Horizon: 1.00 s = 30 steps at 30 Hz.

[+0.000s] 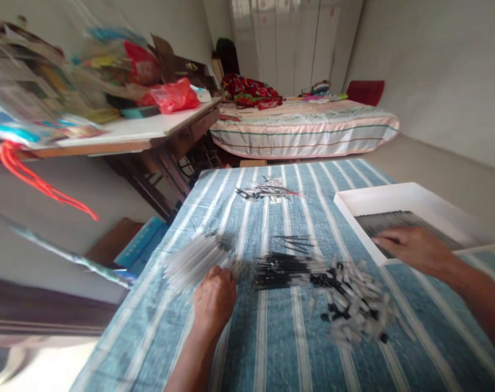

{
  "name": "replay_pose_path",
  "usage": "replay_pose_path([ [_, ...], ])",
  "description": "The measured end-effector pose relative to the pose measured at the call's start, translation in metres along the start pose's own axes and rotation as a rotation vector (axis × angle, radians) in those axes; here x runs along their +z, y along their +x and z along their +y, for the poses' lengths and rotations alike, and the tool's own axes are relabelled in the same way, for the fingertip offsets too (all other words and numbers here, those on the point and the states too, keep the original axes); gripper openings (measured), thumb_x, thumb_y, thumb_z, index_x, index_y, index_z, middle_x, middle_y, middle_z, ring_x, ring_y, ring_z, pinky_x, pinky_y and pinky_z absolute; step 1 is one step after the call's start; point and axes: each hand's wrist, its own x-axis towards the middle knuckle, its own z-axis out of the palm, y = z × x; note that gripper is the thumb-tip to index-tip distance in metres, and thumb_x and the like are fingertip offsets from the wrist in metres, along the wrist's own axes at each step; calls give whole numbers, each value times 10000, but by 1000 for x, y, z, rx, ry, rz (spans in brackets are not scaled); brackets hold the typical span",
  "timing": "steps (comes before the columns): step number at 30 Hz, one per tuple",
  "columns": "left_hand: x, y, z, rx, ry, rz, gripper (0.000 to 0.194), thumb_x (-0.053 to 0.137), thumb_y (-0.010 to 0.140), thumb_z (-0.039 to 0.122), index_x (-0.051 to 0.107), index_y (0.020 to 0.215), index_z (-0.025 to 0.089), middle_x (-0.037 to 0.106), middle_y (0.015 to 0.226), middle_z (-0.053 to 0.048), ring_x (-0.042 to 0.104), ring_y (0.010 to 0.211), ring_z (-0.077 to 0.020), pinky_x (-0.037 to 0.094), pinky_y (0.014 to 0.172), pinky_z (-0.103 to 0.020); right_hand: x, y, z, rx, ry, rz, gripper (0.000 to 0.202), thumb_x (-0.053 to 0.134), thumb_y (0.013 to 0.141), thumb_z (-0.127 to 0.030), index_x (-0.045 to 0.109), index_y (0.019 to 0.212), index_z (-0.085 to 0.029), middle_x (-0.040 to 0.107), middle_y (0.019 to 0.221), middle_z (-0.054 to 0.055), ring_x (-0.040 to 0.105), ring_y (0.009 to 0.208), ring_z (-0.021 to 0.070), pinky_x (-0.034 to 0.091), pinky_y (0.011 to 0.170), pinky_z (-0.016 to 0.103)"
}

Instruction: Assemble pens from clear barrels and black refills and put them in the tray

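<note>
My left hand (215, 296) is closed at the near right end of a pile of translucent white tubes (196, 261); what its fingers hold, if anything, is hidden. My right hand (414, 247) reaches over the near wall of a white box (353, 218), its fingers closed at the dark thin rods (388, 219) lying inside. Whether it grips one cannot be made out. Between my hands lie a bundle of black refill-like sticks (277, 270) and a heap of small clear and black caps (357, 305).
Loose thin pieces (272, 190) lie at the far part of the striped cloth-covered table (280, 348). A cluttered side table (149, 128) stands at the left, a red cord hanging from it. Behind is a bed (304, 128).
</note>
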Motion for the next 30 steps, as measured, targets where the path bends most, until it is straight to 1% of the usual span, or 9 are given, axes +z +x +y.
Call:
replay_pose_path([
  [2, 1, -1, 1, 21, 9, -4, 266, 383, 893, 223, 636, 842, 160, 627, 918, -89, 631, 890, -207, 439, 728, -266, 7, -7, -36, -127, 123, -57, 255, 512, 866, -318, 730, 774, -223, 719, 772, 25, 641, 712, 160, 412, 643, 237],
  [5, 3, -2, 3, 27, 3, -7, 274, 372, 900, 217, 638, 871, 158, 627, 917, -95, 630, 904, -222, 446, 740, -282, 15, -14, -89, -280, 183, -117, 296, 463, 883, -307, 714, 760, -208, 709, 778, 26, 635, 744, 158, 398, 647, 228],
  [9, 5, -2, 4, 52, -24, -10, 257, 388, 896, 226, 637, 863, 169, 629, 906, -90, 630, 911, -225, 449, 746, -285, 31, -23, -146, -442, 63, -237, 242, 489, 865, -244, 691, 738, -205, 712, 785, 30, 643, 750, 166, 379, 642, 237],
  [12, 6, -4, 5, 54, -47, -13, 227, 409, 884, 219, 626, 842, 170, 626, 910, -88, 627, 909, -225, 449, 742, -283, 47, -29, -172, -547, -114, -287, 214, 484, 847, -164, 680, 765, -186, 717, 780, 60, 658, 736, 186, 386, 627, 251],
  [15, 5, -8, 7, 57, -99, 41, 193, 428, 874, 206, 614, 853, 164, 620, 919, -92, 617, 914, -229, 441, 763, -292, 60, -34, -184, -569, -231, -299, 232, 463, 799, -59, 671, 788, -160, 715, 764, 94, 668, 732, 208, 405, 632, 271],
  [18, 6, -11, 7, 71, -217, 129, 133, 458, 848, 166, 589, 832, 153, 612, 895, -85, 608, 889, -215, 430, 768, -283, 66, -34, -189, -582, -264, -304, 209, 476, 773, -53, 662, 791, -146, 708, 751, 123, 675, 750, 244, 414, 627, 296],
  [21, 9, -11, 7, 90, -383, 161, 103, 475, 819, 121, 552, 764, 162, 595, 810, -50, 601, 773, -170, 422, 704, -256, 65, -32, -192, -613, -290, -329, 158, 517, 729, -58, 650, 759, -139, 701, 718, 132, 679, 725, 260, 408, 592, 300],
  [26, 11, -9, 5, 178, -620, 177, 88, 504, 778, 93, 548, 760, 166, 587, 749, -15, 585, 716, -145, 423, 683, -250, 51, -29, -187, -640, -301, -303, 190, 468, 767, -61, 634, 802, -148, 709, 721, 116, 680, 688, 236, 379, 566, 282],
  [30, 10, -11, 5, 272, -713, 205, 74, 511, 773, 120, 568, 788, 164, 590, 756, -14, 580, 713, -147, 431, 681, -260, 30, -25, -171, -555, -287, -218, 186, 451, 809, -83, 614, 842, -166, 713, 703, 75, 674, 650, 208, 332, 535, 266],
])
